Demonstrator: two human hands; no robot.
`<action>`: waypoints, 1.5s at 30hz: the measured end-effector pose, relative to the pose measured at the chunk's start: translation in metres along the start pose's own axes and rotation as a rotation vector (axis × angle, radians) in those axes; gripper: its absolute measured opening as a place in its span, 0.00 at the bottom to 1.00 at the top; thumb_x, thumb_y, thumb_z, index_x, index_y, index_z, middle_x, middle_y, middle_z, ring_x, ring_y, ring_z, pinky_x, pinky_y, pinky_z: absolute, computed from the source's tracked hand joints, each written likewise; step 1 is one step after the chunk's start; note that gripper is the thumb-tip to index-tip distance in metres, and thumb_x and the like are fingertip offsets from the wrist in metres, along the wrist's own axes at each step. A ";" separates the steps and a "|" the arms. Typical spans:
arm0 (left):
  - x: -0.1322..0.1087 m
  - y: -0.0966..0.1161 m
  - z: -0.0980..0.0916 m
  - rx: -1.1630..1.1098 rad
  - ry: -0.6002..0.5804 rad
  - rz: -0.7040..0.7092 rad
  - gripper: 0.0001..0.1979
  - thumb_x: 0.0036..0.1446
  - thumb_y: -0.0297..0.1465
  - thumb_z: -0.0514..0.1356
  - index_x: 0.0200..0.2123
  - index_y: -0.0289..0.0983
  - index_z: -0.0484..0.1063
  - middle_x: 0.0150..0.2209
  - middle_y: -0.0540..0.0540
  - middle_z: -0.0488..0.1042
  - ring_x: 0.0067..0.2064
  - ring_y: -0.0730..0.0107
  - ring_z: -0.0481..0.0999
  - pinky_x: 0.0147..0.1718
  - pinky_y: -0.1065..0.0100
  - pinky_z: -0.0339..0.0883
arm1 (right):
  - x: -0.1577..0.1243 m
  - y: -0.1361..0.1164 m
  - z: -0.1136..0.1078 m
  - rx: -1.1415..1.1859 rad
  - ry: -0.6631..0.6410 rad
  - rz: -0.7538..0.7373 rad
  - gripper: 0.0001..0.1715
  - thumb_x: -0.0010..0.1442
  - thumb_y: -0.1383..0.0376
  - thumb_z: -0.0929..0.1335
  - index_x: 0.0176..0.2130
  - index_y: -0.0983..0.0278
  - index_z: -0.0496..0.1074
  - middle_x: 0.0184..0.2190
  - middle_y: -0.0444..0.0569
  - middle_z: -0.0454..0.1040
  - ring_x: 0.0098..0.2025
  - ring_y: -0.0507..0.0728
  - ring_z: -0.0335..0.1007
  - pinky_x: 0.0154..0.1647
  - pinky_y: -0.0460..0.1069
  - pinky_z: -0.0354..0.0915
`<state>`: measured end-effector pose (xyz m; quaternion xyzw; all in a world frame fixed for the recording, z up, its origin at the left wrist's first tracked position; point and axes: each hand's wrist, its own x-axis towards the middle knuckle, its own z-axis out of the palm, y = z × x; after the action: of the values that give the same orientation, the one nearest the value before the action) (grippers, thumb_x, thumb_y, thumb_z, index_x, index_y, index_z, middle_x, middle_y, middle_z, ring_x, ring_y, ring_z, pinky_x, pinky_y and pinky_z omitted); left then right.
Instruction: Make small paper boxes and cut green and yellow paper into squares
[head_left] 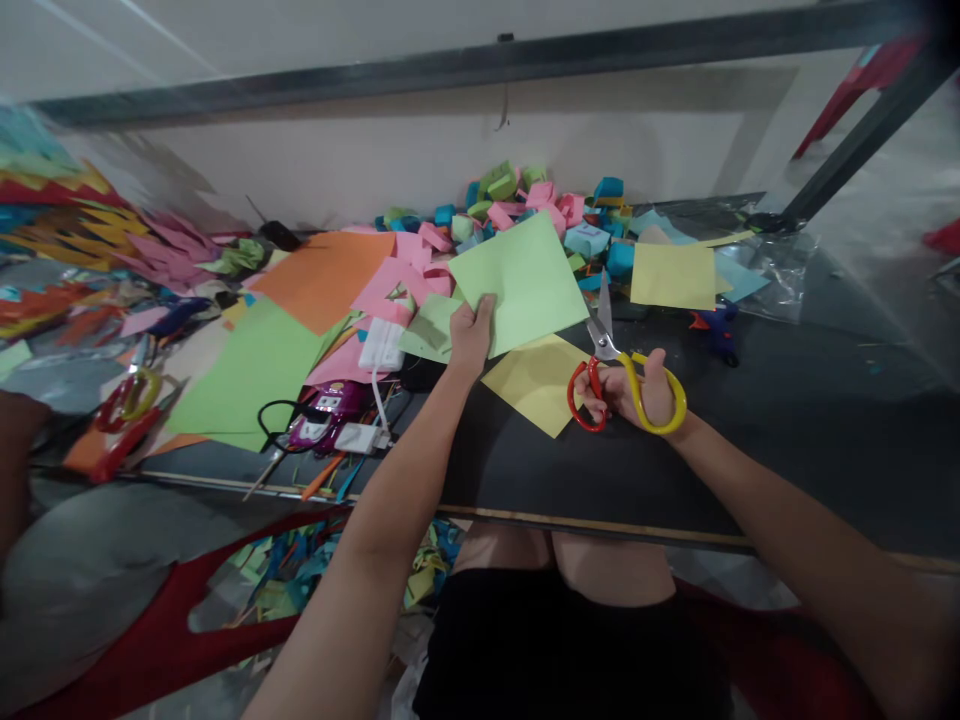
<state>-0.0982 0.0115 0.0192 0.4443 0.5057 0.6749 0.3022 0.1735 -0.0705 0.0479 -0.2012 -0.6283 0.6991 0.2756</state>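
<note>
My left hand (471, 335) pinches the near corner of a light green square paper sheet (525, 280), held tilted above the dark table (787, 440). My right hand (637, 390) grips scissors (611, 365) with one red and one yellow handle, blades pointing up and touching the green sheet's right edge. A yellow paper square (536, 385) lies flat on the table under and between both hands.
A pile of small folded paper pieces (525, 205) in pink, blue and green sits at the back. Orange (326, 275), green (247, 375) and pale yellow (673, 275) sheets, a second pair of scissors (124, 400), a purple device with cables (330, 405) and a red chair (172, 630) lie left.
</note>
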 end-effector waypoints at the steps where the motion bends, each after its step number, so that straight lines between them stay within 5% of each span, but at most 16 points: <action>1: 0.000 0.002 0.000 0.010 -0.008 0.012 0.29 0.52 0.59 0.69 0.31 0.36 0.75 0.32 0.46 0.77 0.33 0.67 0.73 0.34 0.66 0.69 | 0.000 0.000 -0.001 0.004 0.000 0.014 0.67 0.46 0.16 0.46 0.44 0.65 0.72 0.24 0.42 0.60 0.25 0.55 0.62 0.25 0.49 0.56; 14: -0.018 0.022 0.010 0.139 -0.074 0.014 0.29 0.57 0.52 0.70 0.21 0.40 0.62 0.21 0.54 0.58 0.26 0.72 0.60 0.27 0.67 0.58 | 0.000 0.007 0.000 0.055 0.081 0.026 0.66 0.50 0.17 0.46 0.48 0.65 0.74 0.24 0.44 0.62 0.24 0.56 0.61 0.29 0.52 0.60; 20: -0.028 0.028 0.016 0.149 -0.086 0.034 0.34 0.55 0.59 0.68 0.20 0.41 0.55 0.21 0.54 0.54 0.26 0.73 0.55 0.25 0.66 0.53 | 0.002 0.004 0.004 0.081 0.092 -0.039 0.65 0.52 0.18 0.47 0.48 0.65 0.75 0.24 0.43 0.61 0.25 0.55 0.62 0.29 0.51 0.62; 31: -0.036 0.016 0.022 0.152 -0.045 -0.019 0.35 0.55 0.62 0.65 0.22 0.42 0.53 0.22 0.55 0.50 0.26 0.72 0.51 0.26 0.64 0.50 | 0.004 0.001 0.010 0.062 0.159 -0.089 0.65 0.48 0.16 0.49 0.44 0.64 0.75 0.23 0.43 0.60 0.25 0.55 0.61 0.29 0.53 0.66; 39: -0.032 -0.002 0.021 0.154 -0.035 -0.075 0.39 0.45 0.71 0.62 0.22 0.43 0.51 0.24 0.55 0.47 0.27 0.73 0.49 0.27 0.64 0.47 | 0.005 -0.001 0.011 0.064 0.207 -0.038 0.65 0.45 0.15 0.51 0.42 0.64 0.77 0.24 0.45 0.61 0.26 0.55 0.61 0.29 0.53 0.69; 45: -0.027 -0.008 0.020 0.142 -0.030 -0.101 0.40 0.45 0.72 0.61 0.22 0.43 0.49 0.23 0.56 0.47 0.26 0.74 0.50 0.25 0.65 0.47 | 0.006 0.006 0.010 0.086 0.152 -0.070 0.66 0.46 0.15 0.49 0.41 0.64 0.76 0.24 0.45 0.63 0.25 0.55 0.63 0.28 0.52 0.67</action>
<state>-0.0694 -0.0008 0.0054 0.4485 0.5694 0.6148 0.3111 0.1617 -0.0749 0.0438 -0.2194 -0.5819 0.6980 0.3551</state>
